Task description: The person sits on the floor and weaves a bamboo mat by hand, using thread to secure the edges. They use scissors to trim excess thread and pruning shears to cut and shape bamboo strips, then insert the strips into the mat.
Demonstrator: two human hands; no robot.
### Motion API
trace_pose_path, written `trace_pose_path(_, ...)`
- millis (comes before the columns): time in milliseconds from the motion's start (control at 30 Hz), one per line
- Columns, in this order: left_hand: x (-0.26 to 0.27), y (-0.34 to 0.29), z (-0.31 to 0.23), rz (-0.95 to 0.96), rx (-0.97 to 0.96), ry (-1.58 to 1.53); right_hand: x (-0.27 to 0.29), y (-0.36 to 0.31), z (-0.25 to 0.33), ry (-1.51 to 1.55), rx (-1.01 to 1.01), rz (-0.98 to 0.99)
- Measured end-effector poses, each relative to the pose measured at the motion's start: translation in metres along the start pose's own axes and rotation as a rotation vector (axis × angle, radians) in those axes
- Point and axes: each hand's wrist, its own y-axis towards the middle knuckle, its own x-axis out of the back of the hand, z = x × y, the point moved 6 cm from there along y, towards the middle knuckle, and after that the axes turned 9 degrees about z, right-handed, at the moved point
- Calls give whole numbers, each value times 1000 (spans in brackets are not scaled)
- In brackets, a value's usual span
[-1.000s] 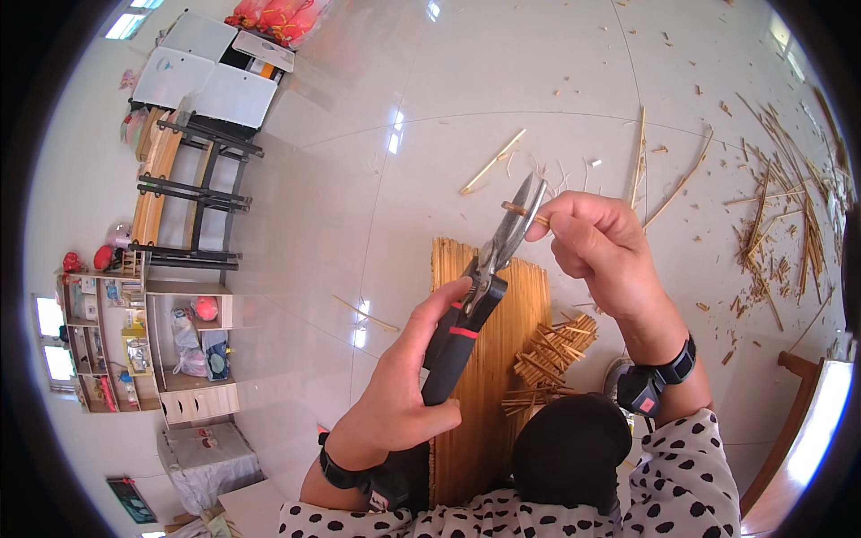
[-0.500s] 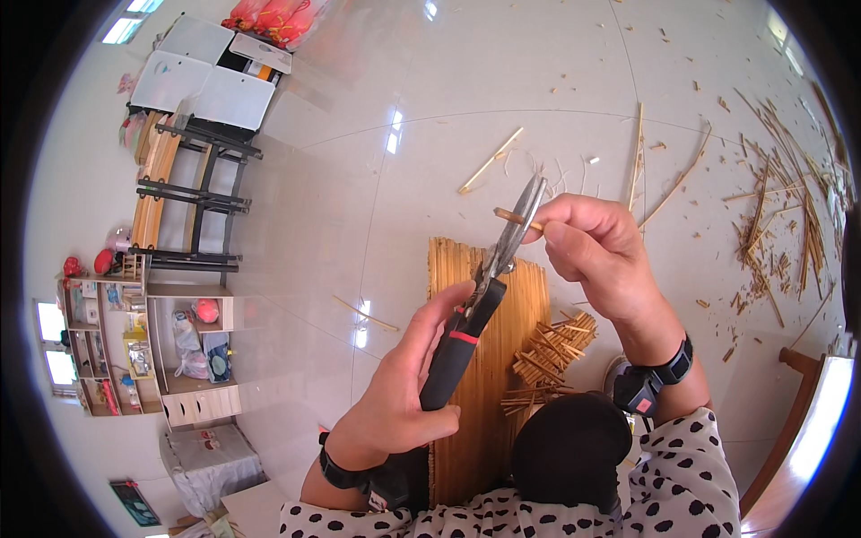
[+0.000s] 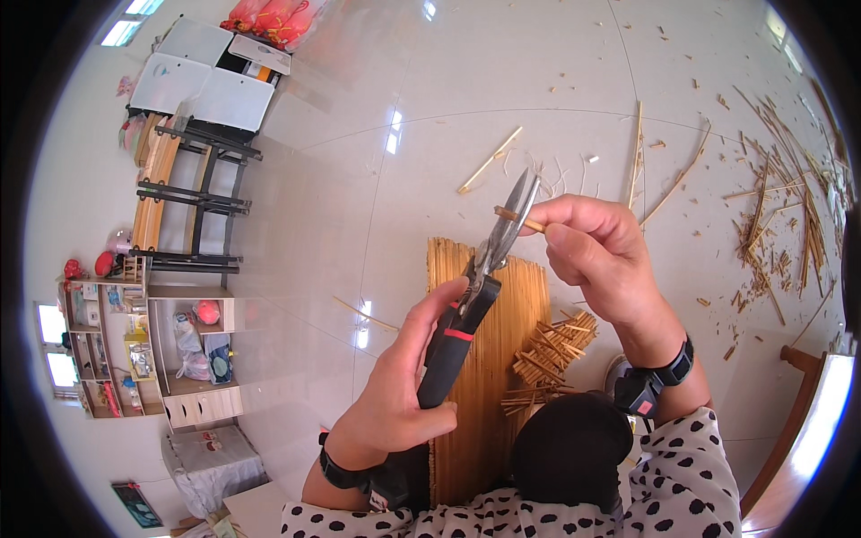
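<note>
Now left hand (image 3: pixel 399 394) clamped on shears (image 3: pixel 471 300); right hand (image 3: pixel 596 255) pinching bamboo stick (image 3: pixel 518 218) between blades.

We are counting two hands at work above the bamboo mat (image 3: pixel 489 359): one left hand (image 3: pixel 395 394) gripping one pair of snips (image 3: pixel 471 296), and one right hand (image 3: pixel 601 260) pinching one short bamboo stick (image 3: pixel 516 215) across the blades. We are also seeing two wrist bands, one on each wrist, and one heap of cut sticks (image 3: pixel 547 354) lying just right of the mat, too many to count. Far to the left of the mat we are making out one dark metal rack (image 3: pixel 193 193) and one open shelf unit (image 3: pixel 143 345).
</note>
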Motion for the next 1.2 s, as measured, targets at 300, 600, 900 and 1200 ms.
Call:
trace_pose_path(300, -2, -1, 0, 9, 48, -8, -2, -1, -3, -58, -23, -12)
trace_pose_path(600, -8, -2, 0, 70, 88, -31, 10, -5, -11, -11, -59, -34)
trace_pose_path(900, -5, 2, -9, -27, -146, -84, 14, -9, -16, 32, 17, -74)
trace_pose_path(1200, 1, -3, -3, -103, -188, 137, 10, -9, -15, -14, 68, -96)
